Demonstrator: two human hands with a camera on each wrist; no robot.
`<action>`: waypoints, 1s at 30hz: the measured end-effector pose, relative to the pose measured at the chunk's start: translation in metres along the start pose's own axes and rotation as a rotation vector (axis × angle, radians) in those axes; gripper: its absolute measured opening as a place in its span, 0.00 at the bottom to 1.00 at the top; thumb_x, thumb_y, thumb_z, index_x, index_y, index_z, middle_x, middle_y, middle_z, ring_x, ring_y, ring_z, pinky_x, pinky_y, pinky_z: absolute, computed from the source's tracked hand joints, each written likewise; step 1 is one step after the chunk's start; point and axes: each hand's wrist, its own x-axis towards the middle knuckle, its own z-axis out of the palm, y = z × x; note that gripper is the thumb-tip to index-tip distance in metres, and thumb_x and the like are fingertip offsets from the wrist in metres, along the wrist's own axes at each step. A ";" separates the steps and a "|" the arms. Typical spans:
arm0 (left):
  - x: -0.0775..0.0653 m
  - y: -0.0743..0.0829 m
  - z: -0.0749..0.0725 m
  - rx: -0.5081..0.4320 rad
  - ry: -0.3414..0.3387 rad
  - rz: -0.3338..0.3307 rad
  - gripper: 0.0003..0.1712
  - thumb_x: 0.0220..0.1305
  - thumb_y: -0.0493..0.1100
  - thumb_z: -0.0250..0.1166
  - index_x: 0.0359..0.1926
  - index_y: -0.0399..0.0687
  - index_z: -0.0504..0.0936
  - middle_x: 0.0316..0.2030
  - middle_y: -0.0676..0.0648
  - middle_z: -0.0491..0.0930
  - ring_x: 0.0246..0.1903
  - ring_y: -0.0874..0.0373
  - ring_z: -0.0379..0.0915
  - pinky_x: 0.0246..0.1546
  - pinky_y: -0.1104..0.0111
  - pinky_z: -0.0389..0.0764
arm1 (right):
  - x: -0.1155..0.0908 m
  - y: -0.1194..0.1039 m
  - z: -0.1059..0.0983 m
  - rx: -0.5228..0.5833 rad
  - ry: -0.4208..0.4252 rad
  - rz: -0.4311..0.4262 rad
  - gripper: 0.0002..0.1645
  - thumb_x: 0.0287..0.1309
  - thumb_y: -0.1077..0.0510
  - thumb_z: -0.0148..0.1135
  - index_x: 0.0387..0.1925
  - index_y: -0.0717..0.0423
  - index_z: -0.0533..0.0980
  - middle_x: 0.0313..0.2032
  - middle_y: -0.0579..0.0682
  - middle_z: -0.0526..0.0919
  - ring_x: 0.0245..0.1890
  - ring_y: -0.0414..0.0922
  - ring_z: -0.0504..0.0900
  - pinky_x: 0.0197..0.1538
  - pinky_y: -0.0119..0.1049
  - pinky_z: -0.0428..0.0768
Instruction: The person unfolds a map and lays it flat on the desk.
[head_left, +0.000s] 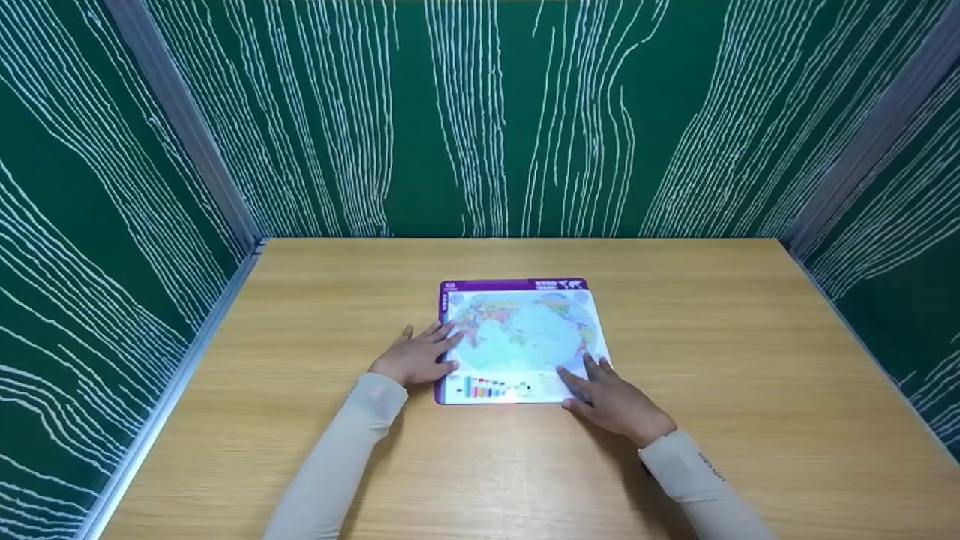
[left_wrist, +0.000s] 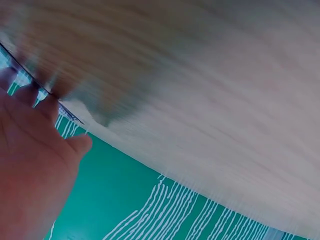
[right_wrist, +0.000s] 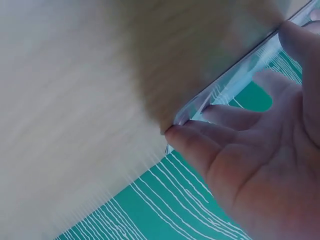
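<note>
A flat world map sheet (head_left: 529,334) with a purple border and rounded corners lies face up on the wooden table. Across its left edge my left hand (head_left: 416,358) rests with fingers spread over the map's side. At the lower right corner, the fingertips of my right hand (head_left: 619,401) touch the sheet, its fingers apart and slightly bent. In the left wrist view, the left hand (left_wrist: 35,165) appears beside the sheet's thin edge. The right wrist view has the right hand (right_wrist: 265,165) with fingertips along the glossy sheet's edge (right_wrist: 235,80).
The wooden table (head_left: 300,300) stretches around the sheet on all sides. Green panels (head_left: 517,112) with wavy white lines stand at the back and both sides, joined by grey posts (head_left: 184,112). Light glares near the map's lower edge.
</note>
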 end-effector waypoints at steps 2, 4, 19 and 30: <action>0.000 0.000 0.000 -0.016 -0.004 -0.006 0.38 0.69 0.67 0.43 0.75 0.70 0.44 0.77 0.57 0.38 0.76 0.56 0.31 0.74 0.45 0.37 | 0.001 -0.002 -0.002 -0.016 0.000 -0.005 0.34 0.67 0.45 0.53 0.71 0.49 0.62 0.69 0.73 0.57 0.68 0.71 0.56 0.61 0.63 0.69; 0.001 0.001 0.000 -0.033 0.000 -0.005 0.38 0.69 0.66 0.44 0.75 0.70 0.44 0.77 0.57 0.38 0.76 0.55 0.31 0.74 0.46 0.39 | 0.002 -0.003 -0.004 -0.033 0.003 -0.011 0.33 0.67 0.46 0.54 0.70 0.50 0.64 0.67 0.73 0.60 0.67 0.72 0.59 0.60 0.62 0.71; 0.001 0.001 0.001 -0.076 -0.011 -0.040 0.38 0.67 0.66 0.47 0.74 0.72 0.46 0.76 0.59 0.39 0.76 0.57 0.31 0.74 0.46 0.37 | 0.004 -0.006 -0.009 -0.020 -0.049 0.021 0.33 0.67 0.44 0.53 0.69 0.49 0.64 0.68 0.71 0.60 0.67 0.71 0.59 0.62 0.62 0.69; -0.001 0.005 0.002 -0.074 0.008 -0.036 0.37 0.68 0.65 0.47 0.75 0.70 0.48 0.76 0.57 0.41 0.76 0.56 0.34 0.74 0.47 0.34 | 0.002 -0.002 -0.010 -0.016 -0.037 -0.017 0.32 0.67 0.46 0.54 0.69 0.52 0.64 0.67 0.73 0.60 0.67 0.71 0.59 0.61 0.63 0.70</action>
